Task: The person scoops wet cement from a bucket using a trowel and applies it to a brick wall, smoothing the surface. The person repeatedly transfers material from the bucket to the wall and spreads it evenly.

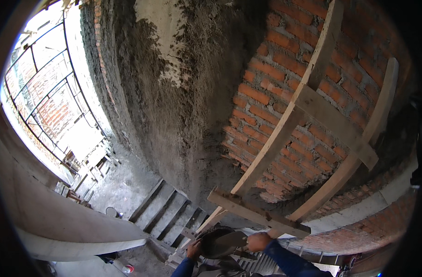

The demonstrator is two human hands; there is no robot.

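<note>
Low in the picture, my left hand point(194, 249) grips the rim of a dark, round, shallow bucket point(211, 251). My right hand point(258, 242) is a closed fist at the bucket's right side, around the handle of what looks like a trowel. The grey trowel blade point(232, 239) lies across the mouth of the bucket. How full the bucket is cannot be made out in the shadow. Just above both hands is a rough wooden ladder point(259, 212), its rails rising toward the upper right.
Ahead stands a wall with wet grey mortar point(183, 106) on its left part and bare red brick point(275, 97) on its right. Concrete stairs point(167, 212) lie below on the left. A barred opening point(49, 87) lets in bright light. A small pail point(111, 212) stands on the floor.
</note>
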